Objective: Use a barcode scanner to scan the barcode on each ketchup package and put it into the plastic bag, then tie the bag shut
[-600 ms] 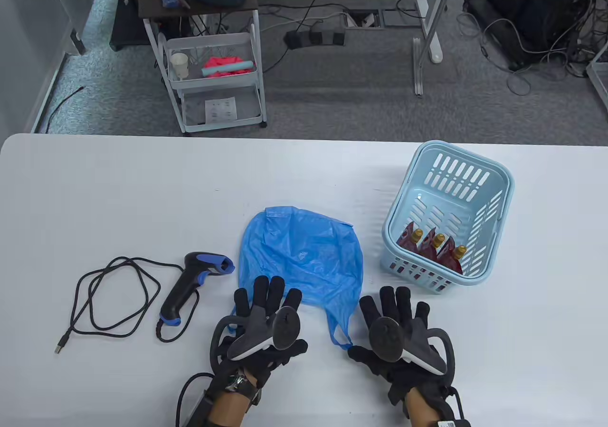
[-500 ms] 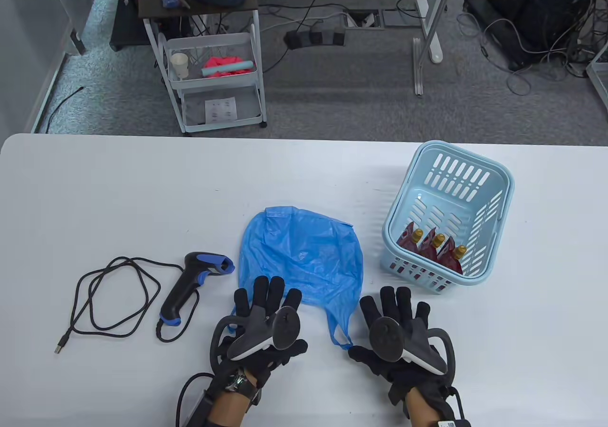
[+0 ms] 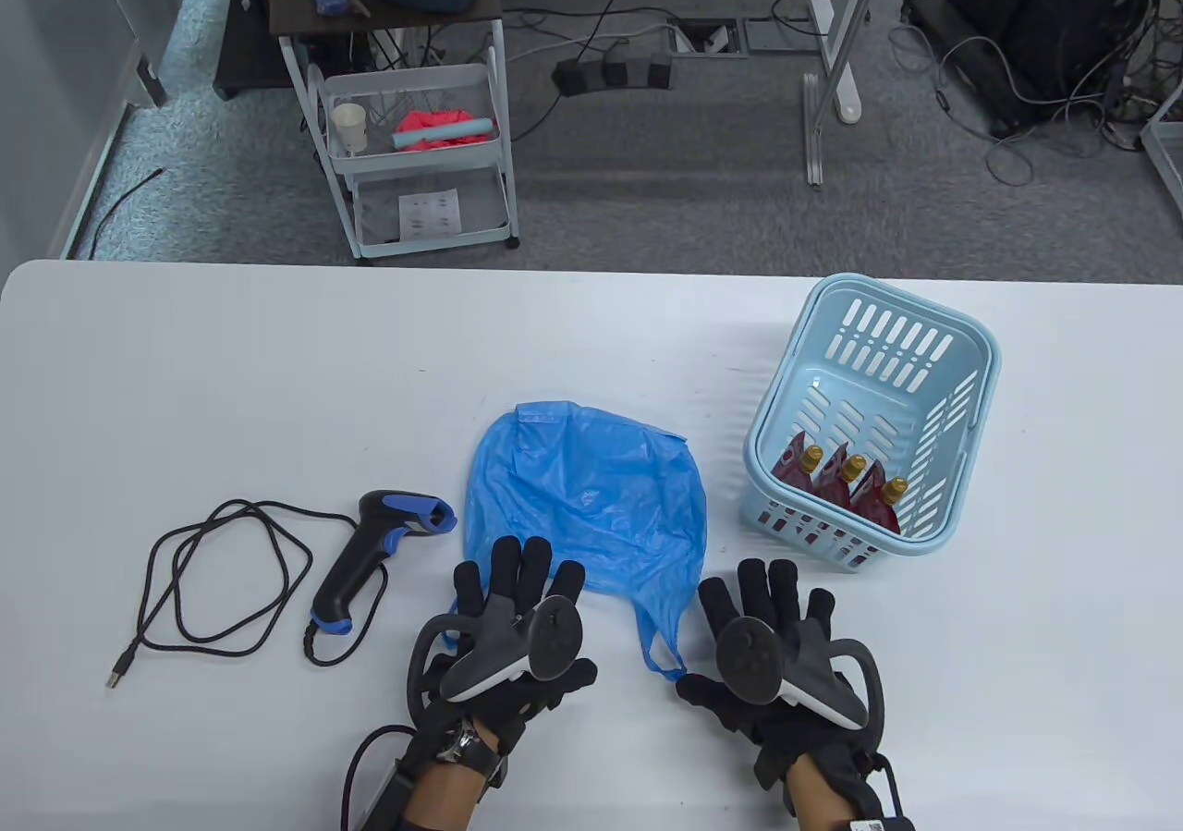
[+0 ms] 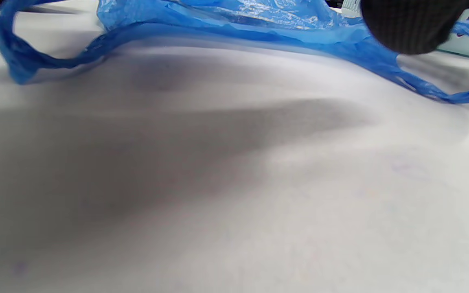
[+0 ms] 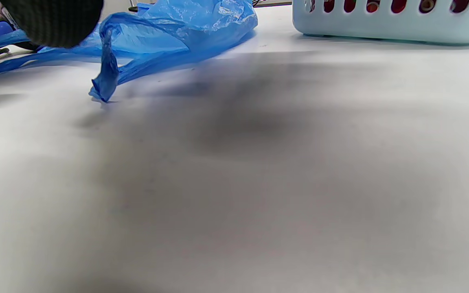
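Both hands lie flat on the table [image 3: 185, 387] at its near edge with nothing held: the left hand [image 3: 504, 632] has its fingers spread and straight, tips touching the near edge of the blue plastic bag [image 3: 591, 503]; the right hand [image 3: 781, 651] is likewise spread wide, just to the 3 o'clock side of the bag's handle loop [image 3: 661, 655]. No package has been scanned or bagged yet. The scanner [image 3: 370, 558] lies on its side at 9 o'clock from the bag, its cable [image 3: 213, 581] coiled further out toward 9 o'clock. Three ketchup packages [image 3: 846, 484] stand in the near end of the light blue basket [image 3: 980, 350], at 3 o'clock from the bag. The step in hand is judged to be the first pick-up. Recommended procedure: take the scanner by its grip with the left hand, leaving the cable slack so it does not drag across the bag; lift one package out by its top with the right hand. The barcode side cannot be told from these views, so turn the package until the code faces the scanner window. The bag lies collapsed; open its mouth before the first drop.
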